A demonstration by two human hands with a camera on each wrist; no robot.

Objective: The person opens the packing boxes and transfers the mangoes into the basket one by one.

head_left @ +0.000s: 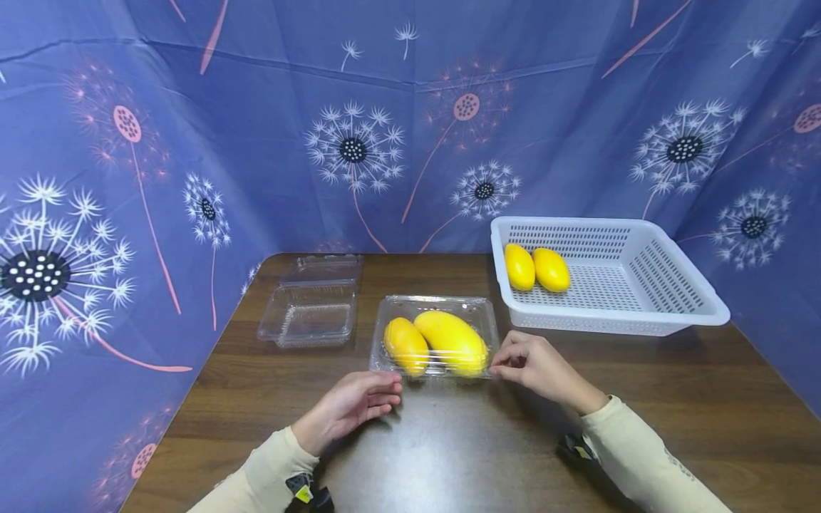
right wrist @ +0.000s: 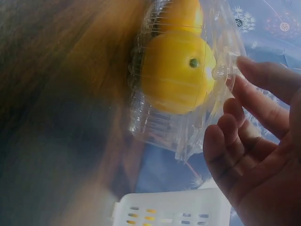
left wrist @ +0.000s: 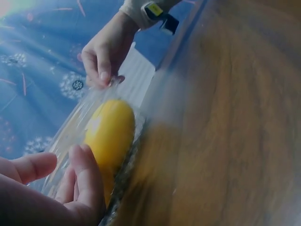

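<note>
A clear plastic clamshell box stands near the middle of the table, its lid lying over two yellow mangoes. At its front right corner, my right hand pinches the rim between thumb and index finger; the other fingers curl loosely, as the right wrist view shows. My left hand is at the front left corner with thumb and fingers apart and relaxed. Whether its fingertips touch the box, I cannot tell. Through the plastic, one mango shows a green stem spot in the right wrist view.
A second clear clamshell box lies with its lid raised back, at the left rear. At the right rear stands a white perforated basket with two mangoes at its left end. A blue dandelion-print cloth hangs behind the wooden table.
</note>
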